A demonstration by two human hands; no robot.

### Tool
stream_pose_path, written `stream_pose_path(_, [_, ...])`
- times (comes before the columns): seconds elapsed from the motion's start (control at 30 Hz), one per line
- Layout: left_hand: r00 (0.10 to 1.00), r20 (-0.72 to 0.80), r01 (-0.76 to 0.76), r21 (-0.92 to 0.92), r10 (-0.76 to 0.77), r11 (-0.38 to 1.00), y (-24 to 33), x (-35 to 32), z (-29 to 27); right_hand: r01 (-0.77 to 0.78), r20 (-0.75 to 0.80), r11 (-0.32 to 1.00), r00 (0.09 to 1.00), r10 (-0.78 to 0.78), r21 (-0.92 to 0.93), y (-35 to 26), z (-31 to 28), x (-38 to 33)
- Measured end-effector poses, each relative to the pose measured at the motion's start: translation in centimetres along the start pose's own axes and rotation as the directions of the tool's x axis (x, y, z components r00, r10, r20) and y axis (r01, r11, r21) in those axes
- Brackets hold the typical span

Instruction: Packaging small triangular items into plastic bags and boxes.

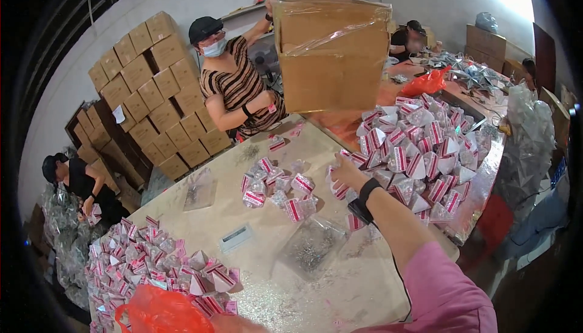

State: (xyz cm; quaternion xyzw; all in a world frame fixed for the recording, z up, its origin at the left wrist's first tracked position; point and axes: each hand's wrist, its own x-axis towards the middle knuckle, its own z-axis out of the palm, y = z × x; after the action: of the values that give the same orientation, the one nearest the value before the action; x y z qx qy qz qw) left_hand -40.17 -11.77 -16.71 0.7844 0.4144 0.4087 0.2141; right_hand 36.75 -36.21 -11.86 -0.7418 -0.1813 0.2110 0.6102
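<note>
Lying just beside right hand's (349, 175) fingers: striped packets (419, 154) | spread or pinching: cannot tell

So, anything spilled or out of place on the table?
Yes: silvery metal bits lie loose on the pale table, beyond a cluster of pink-striped packets. A clear tray holds similar ones, so these look spilled, though possibly deliberate.
</note>
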Motion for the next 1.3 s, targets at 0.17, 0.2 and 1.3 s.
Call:
stream_pose_path(0.17, [0.998, 0.042, 0.049, -0.122, -0.044, 0.991, -5.5, -1.0, 0.1, -0.009, 0.028, 1.000, 1.000, 0.009, -0.002, 0.8, 0.7, 0.9])
stream_pose_path(0.2, [0.998, 0.050, 0.055, -0.134, -0.049, 0.989, -5.4, -0.8, 0.6, -0.017, 0.035, 1.000, 0.999, 0.017, 0.011, 1.7, 0.1, 1.7])
stream_pose_path(1.3, [0.968, -0.222, 0.089, -0.145, -0.120, 0.985, -2.9, 3.5, 4.8, 0.639, -0.267, 0.475, 0.400, -0.877, -0.605, -17.8, 1.9, -4.9])
